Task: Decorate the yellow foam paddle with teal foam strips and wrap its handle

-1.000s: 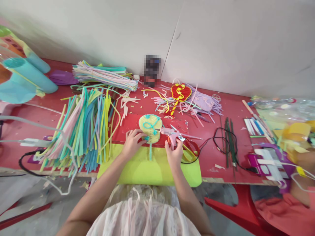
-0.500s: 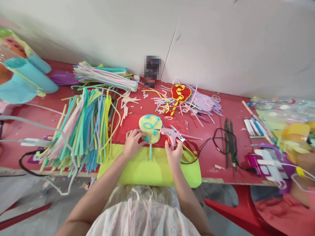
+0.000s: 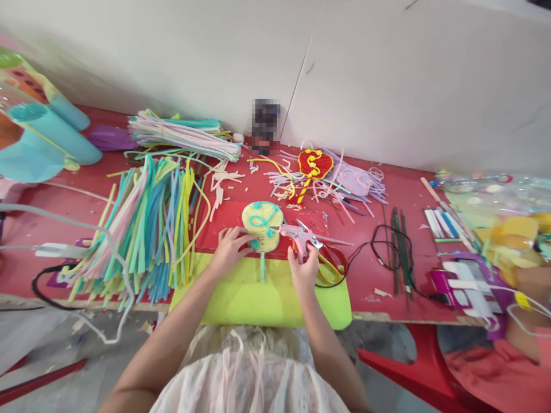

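Glue gun (image 3: 297, 231) snug in right hand (image 3: 305, 267), with yellow fan (image 3: 258, 213) held at left edge by left hand (image 3: 229, 248); steady nozzle (image 3: 279, 228) low, squeeze gently!

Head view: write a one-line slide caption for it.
Right hand holds a glue gun pointed at a yellow fan, with the left hand at the fan's edge.

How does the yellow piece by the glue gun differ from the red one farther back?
Colour: the yellow piece has teal trim, the red piece yellow.
Handle: the yellow piece's is teal, the red piece's striped yellow and red.
Place: the yellow piece lies by the glue gun, the red piece beside a lavender piece.
Both have a broad head and narrow handle.
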The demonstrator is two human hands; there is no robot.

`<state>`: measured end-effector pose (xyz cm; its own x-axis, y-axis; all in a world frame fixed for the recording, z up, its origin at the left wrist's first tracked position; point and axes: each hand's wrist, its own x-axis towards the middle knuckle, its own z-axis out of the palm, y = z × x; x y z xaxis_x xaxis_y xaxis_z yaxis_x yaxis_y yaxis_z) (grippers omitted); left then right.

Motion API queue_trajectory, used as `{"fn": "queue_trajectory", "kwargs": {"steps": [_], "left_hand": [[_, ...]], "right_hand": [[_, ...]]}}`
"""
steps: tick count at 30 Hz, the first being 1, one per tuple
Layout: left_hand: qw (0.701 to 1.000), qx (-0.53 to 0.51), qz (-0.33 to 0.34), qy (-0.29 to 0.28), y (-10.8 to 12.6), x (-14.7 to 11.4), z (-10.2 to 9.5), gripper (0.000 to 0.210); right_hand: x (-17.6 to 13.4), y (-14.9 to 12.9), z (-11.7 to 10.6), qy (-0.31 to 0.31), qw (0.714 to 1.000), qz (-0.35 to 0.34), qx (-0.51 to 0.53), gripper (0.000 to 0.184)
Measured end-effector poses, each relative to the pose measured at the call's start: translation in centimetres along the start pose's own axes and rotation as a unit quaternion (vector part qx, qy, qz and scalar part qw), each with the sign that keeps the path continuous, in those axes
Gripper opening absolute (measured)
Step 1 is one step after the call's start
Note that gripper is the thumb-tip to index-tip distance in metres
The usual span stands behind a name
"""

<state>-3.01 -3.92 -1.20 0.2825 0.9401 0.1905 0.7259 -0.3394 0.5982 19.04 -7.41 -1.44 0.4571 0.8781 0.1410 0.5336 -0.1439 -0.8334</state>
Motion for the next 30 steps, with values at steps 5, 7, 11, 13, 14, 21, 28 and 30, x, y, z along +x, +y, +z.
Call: {"fn": "queue_trajectory", "kwargs": {"steps": [5, 7, 11, 13, 14, 21, 28, 30], "left_hand": [[1.000, 0.001, -0.024, 0.013, 1.1, 0.3, 0.4, 0.022], [0.999, 0.004, -0.032, 0.009, 1.5, 0.4, 0.3, 0.025], [0.999, -0.004, -0.036, 0.006, 1.6, 0.2, 0.2, 0.031], [0.999, -0.012, -0.035, 0.007, 1.3, 0.1, 0.1, 0.031], [0.999, -0.015, -0.034, 0.010, 1.1, 0.0, 0.2, 0.029], [0.999, 0.009, -0.033, 0.034, 1.0, 0.1, 0.3, 0.017], [0.999, 0.026, -0.033, 0.034, 1.3, 0.0, 0.1, 0.030], [0.998, 0.035, -0.038, 0.043, 1.5, -0.1, 0.0, 0.031]], "right_hand": [[0.0, -0.3, -0.2, -0.002, 1.000, -0.003, -0.008, 0.046], [0.0, -0.4, -0.2, 0.000, 1.000, -0.005, -0.011, 0.047], [0.0, -0.5, -0.2, -0.002, 1.000, -0.002, -0.009, 0.046], [0.0, -0.5, -0.1, -0.003, 1.000, 0.003, -0.004, 0.046], [0.0, -0.5, -0.1, -0.003, 1.000, 0.005, -0.003, 0.046], [0.0, -0.3, -0.2, 0.000, 1.000, -0.006, -0.011, 0.047], [0.0, -0.4, -0.2, 0.002, 1.000, -0.010, -0.016, 0.046], [0.0, -0.3, -0.2, 0.001, 1.000, -0.008, -0.018, 0.047]]}}
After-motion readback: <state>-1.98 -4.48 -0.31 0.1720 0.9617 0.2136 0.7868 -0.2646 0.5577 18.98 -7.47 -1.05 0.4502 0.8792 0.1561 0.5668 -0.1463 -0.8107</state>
